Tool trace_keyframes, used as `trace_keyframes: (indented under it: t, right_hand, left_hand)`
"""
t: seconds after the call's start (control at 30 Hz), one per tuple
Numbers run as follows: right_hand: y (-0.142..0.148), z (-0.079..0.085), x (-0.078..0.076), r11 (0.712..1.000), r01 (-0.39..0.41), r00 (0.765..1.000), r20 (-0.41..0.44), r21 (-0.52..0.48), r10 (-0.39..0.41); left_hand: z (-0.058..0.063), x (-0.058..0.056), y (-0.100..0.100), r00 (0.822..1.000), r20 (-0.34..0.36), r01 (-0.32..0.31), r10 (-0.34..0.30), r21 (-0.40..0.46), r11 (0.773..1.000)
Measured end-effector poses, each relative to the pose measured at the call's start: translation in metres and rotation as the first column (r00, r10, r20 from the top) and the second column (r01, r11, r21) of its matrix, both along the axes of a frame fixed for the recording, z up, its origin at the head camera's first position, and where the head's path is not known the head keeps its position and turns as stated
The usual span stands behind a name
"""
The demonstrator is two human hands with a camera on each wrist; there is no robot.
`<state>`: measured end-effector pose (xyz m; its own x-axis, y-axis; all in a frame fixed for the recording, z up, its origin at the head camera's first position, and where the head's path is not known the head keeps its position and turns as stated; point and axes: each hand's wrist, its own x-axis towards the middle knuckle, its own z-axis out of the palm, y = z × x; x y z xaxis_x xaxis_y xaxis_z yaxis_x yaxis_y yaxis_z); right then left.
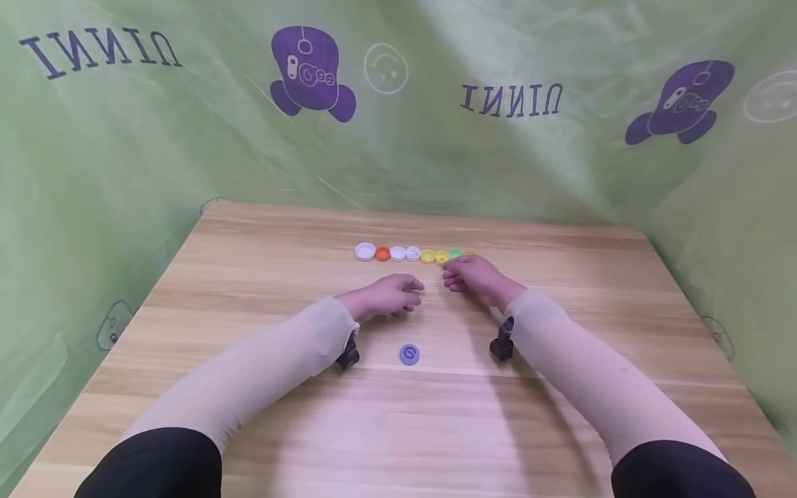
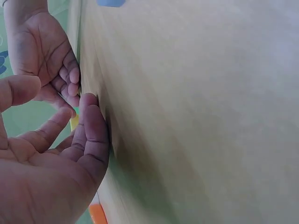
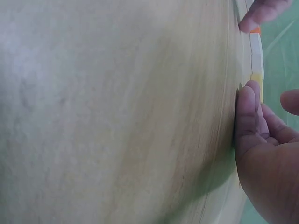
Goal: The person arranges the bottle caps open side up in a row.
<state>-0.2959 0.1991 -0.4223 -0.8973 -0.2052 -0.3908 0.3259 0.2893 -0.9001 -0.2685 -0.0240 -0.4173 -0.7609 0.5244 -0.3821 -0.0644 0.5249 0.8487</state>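
Small round bottle caps form a row across the far part of the table. From left to right come a white cap [image 1: 365,252], an orange cap [image 1: 382,254], two more white caps [image 1: 398,254], two yellow caps [image 1: 427,256], a green cap [image 1: 456,253] and an orange-yellow one partly hidden by my right hand [image 1: 481,277]. That hand's fingertips are at the yellow and green caps; whether they touch cannot be told. Its thumb stands apart from the fingers in the right wrist view. My left hand [image 1: 385,296] is just in front of the row, fingers loosely bent, holding nothing.
Nearer to me, between the forearms, a blue cap [image 1: 409,355] with a curled mark lies on the wooden table [image 1: 249,277]. Green printed fabric [image 1: 423,159] hangs behind the table and along its sides. Small black cameras [image 1: 501,342] sit at both wrists.
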Motion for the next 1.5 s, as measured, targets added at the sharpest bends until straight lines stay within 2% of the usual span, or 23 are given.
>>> trace_keyframes:
  t: [0.13, 0.27, 0.53, 0.73, 0.93, 1.0, 1.23, 1.43, 1.5]
  right_hand:
    - [0.003, 0.001, 0.002, 1.0, 0.005, 1.0, 0.003, 0.001, -0.005]
    - [0.004, 0.0, 0.007, 1.0, -0.026, 1.0, 0.014, 0.012, 0.026]
    - [0.0, 0.003, 0.036, 0.981, -0.19, 0.981, 0.049, 0.047, 0.187]
    - [-0.004, 0.004, 0.064, 0.951, -0.289, 0.957, 0.019, 0.109, 0.289]
    - [-0.013, 0.005, 0.088, 0.901, -0.376, 0.922, -0.007, 0.217, 0.387]
    - [-0.017, 0.007, 0.094, 0.889, -0.387, 0.915, -0.02, 0.243, 0.404]
    - [-0.028, 0.013, 0.108, 0.878, -0.375, 0.913, -0.044, 0.297, 0.405]
    - [-0.036, 0.005, 0.116, 0.817, -0.375, 0.873, -0.13, 0.438, 0.47]
    - [-0.037, 0.003, 0.119, 0.809, -0.357, 0.86, -0.175, 0.467, 0.48]
  left_hand:
    - [-0.002, 0.002, -0.001, 1.0, 0.005, -0.009, 0.009, 0.031, 0.999]
    - [-0.006, 0.004, -0.004, 1.0, 0.018, -0.012, 0.011, 0.061, 0.998]
    - [-0.004, 0.014, -0.02, 1.0, 0.0, -0.004, 0.004, 0.012, 1.0]
    - [0.001, 0.029, -0.033, 0.999, -0.006, 0.042, -0.042, -0.033, 0.999]
    - [0.004, 0.043, -0.039, 0.999, 0.011, 0.054, -0.053, -0.048, 0.997]
    - [0.006, 0.047, -0.038, 0.999, 0.027, 0.044, -0.043, -0.032, 0.999]
    - [0.01, 0.062, -0.032, 0.996, 0.081, 0.045, -0.046, 0.015, 0.999]
    - [0.004, 0.069, -0.026, 0.998, 0.042, 0.037, -0.038, 0.021, 0.999]
    - [0.002, 0.07, -0.024, 0.999, 0.038, 0.035, -0.036, 0.031, 0.999]
